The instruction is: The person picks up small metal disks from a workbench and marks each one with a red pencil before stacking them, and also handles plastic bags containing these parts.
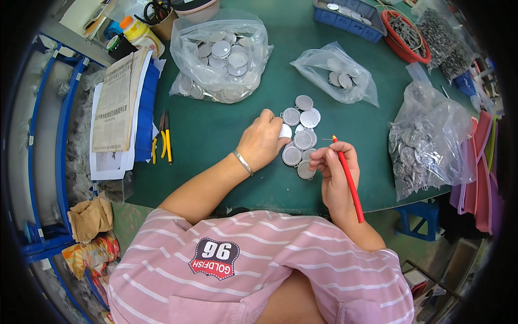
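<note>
My left hand (pixel 260 141), with a silver bangle at its wrist, rests over the table beside a loose pile of round grey metal discs (pixel 302 140). Its thumb and fingers are closed on the edge of one pale disc (pixel 285 131) at the pile's left side. Just right of the pile, my right hand (pixel 335 171) grips a slim red pencil-like stick (pixel 351 186) with a yellowish upper end. A thin, needle-like line points left from near that end; whether it belongs to the stick I cannot tell. Several discs overlap and partly hide one another.
A clear bag of discs (pixel 237 59) stands at the back left, a smaller one (pixel 345 81) back right. Yellow-handled pliers (pixel 165 141) lie left, near a newspaper (pixel 114 105). A bag of metal parts (pixel 421 151), red basket (pixel 423 55) and blue bin (pixel 350 24) occupy the right side.
</note>
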Action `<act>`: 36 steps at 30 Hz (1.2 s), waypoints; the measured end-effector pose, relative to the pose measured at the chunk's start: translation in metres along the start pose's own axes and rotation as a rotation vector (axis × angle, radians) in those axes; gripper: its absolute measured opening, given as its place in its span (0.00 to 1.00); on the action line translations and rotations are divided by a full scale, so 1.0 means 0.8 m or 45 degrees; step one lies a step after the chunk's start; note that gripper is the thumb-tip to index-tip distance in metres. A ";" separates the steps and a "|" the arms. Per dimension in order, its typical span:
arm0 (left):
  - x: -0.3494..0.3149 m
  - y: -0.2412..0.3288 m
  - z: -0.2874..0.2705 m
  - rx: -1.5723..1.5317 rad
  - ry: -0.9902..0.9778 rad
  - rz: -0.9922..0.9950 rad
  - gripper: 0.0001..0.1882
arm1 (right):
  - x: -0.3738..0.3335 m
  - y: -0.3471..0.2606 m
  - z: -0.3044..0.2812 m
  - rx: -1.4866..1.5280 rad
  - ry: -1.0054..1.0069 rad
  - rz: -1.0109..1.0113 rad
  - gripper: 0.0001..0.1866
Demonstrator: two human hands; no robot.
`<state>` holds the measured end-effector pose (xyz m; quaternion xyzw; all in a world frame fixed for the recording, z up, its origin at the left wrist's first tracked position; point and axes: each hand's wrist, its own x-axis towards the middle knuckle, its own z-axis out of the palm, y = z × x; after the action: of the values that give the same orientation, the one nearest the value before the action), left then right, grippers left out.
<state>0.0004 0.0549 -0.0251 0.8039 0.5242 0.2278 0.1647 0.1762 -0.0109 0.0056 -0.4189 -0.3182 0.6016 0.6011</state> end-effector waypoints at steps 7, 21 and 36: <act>0.013 -0.003 -0.029 -0.312 -0.180 -0.185 0.11 | 0.002 0.007 -0.003 -0.109 -0.025 -0.032 0.07; -0.045 0.051 -0.023 -1.506 -0.153 -0.559 0.11 | -0.003 0.012 0.005 -0.260 -0.184 -0.032 0.06; -0.046 0.046 -0.029 -1.901 -0.111 -0.868 0.11 | -0.011 0.015 0.001 -0.323 -0.076 -0.547 0.07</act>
<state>0.0031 0.0074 0.0059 0.2876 0.4432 0.4226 0.7364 0.1692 -0.0204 -0.0033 -0.3958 -0.4906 0.4275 0.6480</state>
